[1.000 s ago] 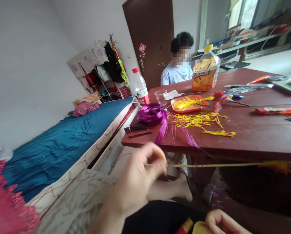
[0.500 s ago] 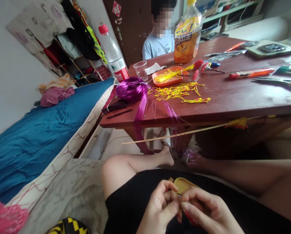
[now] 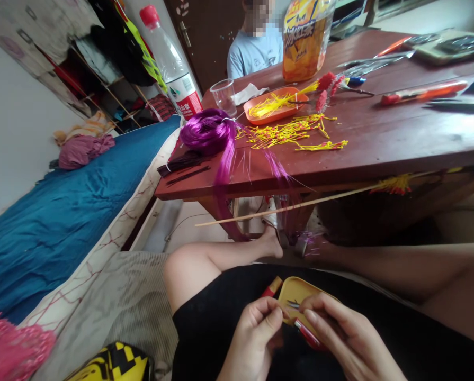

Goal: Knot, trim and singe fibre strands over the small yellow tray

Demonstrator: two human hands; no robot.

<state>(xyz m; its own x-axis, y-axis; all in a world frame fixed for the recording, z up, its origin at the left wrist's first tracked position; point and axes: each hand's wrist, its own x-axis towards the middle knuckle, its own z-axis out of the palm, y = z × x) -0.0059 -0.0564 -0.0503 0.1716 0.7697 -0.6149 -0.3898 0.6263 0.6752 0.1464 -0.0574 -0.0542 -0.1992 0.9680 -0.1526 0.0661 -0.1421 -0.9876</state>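
My left hand [image 3: 258, 330] is above my lap with thumb and forefinger pinched together; whatever is between them is too small to make out. Close beside it, my right hand [image 3: 336, 328] pinches a small pointed metal tool [image 3: 293, 304], its grey tip directed at the left fingertips. Below both hands a shallow yellow tray [image 3: 300, 284] rests on the black cloth over my lap. Partly covered by the right fingers is a red object [image 3: 309, 334] with a silvery end. A red and tan piece [image 3: 272, 287] lies at the tray's left edge.
A brown table [image 3: 359, 143] holds purple thread [image 3: 208, 132], yellow knotted strands [image 3: 288, 132], an orange dish [image 3: 256, 120], a water bottle [image 3: 171, 69] and a tea bottle [image 3: 304, 45]. A thin stick [image 3: 284, 208] runs along its front edge. A person [image 3: 255, 53] sits beyond.
My hands have moved slightly apart, so the metal tip and more of the yellow tray show between them. The camera view has tilted down a little.
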